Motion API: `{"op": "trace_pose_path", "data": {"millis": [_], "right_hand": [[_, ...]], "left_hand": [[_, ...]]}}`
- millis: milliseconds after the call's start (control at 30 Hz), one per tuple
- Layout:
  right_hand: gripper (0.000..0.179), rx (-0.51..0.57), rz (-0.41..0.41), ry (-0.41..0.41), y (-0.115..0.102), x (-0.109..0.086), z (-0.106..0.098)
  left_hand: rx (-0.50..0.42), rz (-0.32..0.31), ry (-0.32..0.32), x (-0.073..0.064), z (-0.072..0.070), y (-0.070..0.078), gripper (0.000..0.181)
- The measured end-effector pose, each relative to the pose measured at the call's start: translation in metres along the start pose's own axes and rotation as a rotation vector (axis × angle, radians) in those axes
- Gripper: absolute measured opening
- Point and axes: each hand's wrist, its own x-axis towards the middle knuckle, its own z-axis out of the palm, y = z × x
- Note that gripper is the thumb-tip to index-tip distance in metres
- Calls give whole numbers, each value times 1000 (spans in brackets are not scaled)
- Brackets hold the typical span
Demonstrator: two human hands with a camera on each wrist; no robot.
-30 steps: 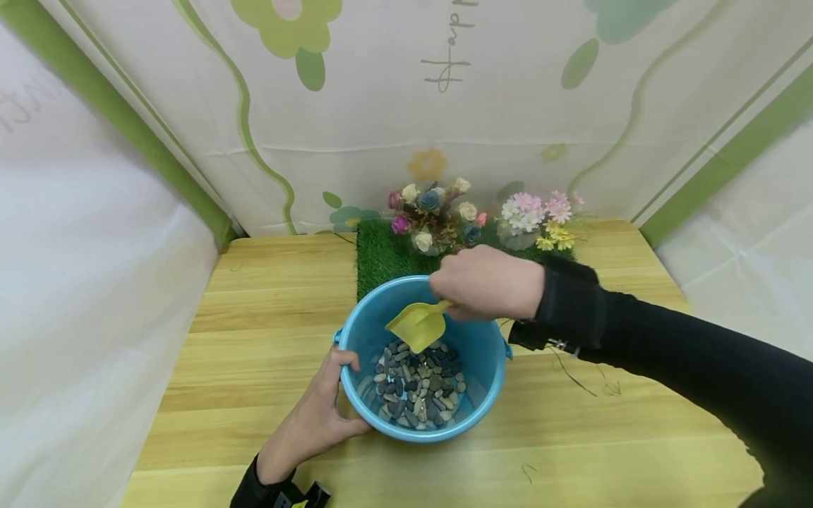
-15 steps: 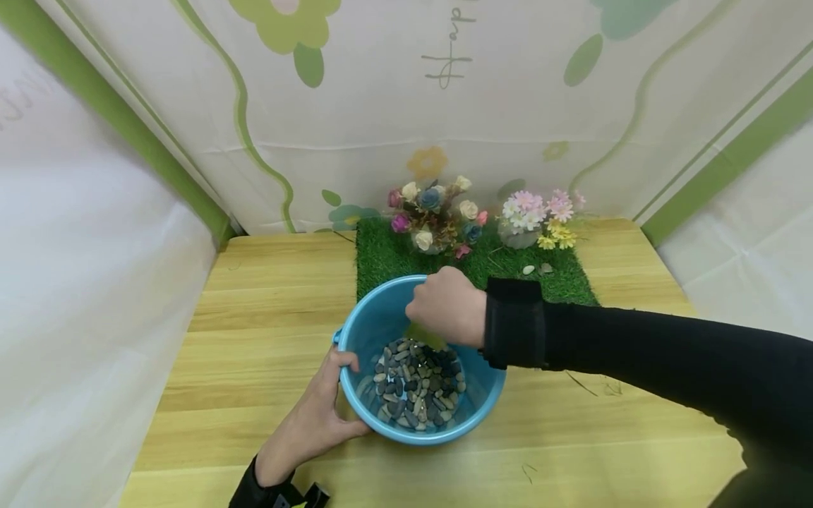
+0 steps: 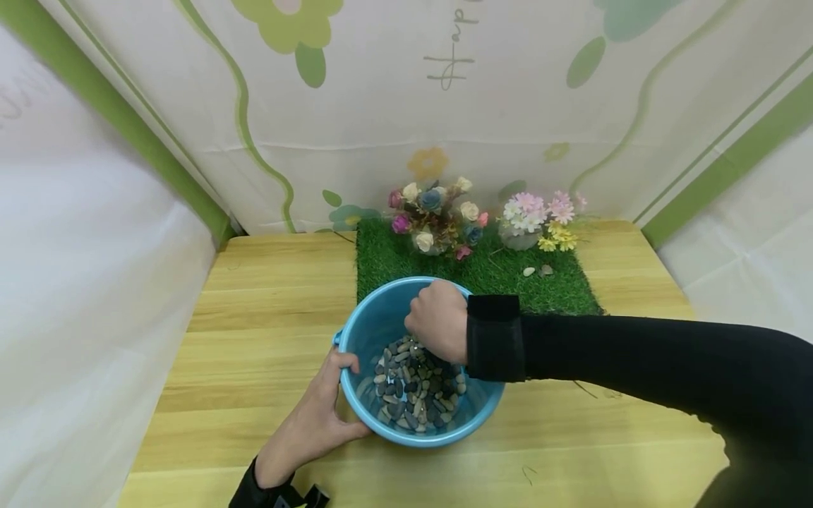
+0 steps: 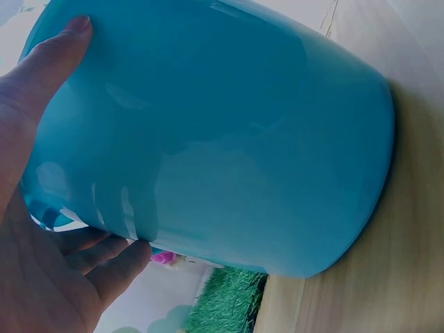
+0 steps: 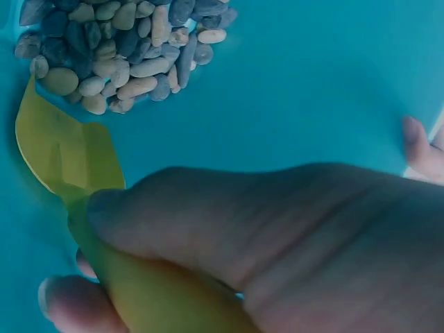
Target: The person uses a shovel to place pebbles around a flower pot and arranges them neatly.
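Wooden table (image 3: 267, 296) holds grass mat (image 3: 495, 271) before flowered backdrop (image 3: 356, 106).

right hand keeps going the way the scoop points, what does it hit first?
Most likely the pebbles: the right hand aims the yellow scoop down inside the blue bucket, its blade edge beside the pile. Depth is unclear; the bucket's inside could come first.

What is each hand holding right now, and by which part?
The right hand grips the yellow scoop by its handle; the left hand holds the blue bucket by its rim and outer wall.
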Motion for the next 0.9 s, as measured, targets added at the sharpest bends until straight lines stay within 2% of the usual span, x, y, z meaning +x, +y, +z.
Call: {"op": "trace_pose_path", "data": {"millis": [167,333,600,900], "right_hand": [[47,-5,8,-59,-5,6,2],[46,17,-20,-100,-4,11,4],[41,191,-94,-75,8,18,13],[31,320,-94,-106,18,18,13]], "left_hand": [[-2,4,-1,0,1,0,70],[-9,2,-2,0,1,1,69],[-10,-2,3,-1,0,1,68],[-1,4,2,0,1,-1,70]]}}
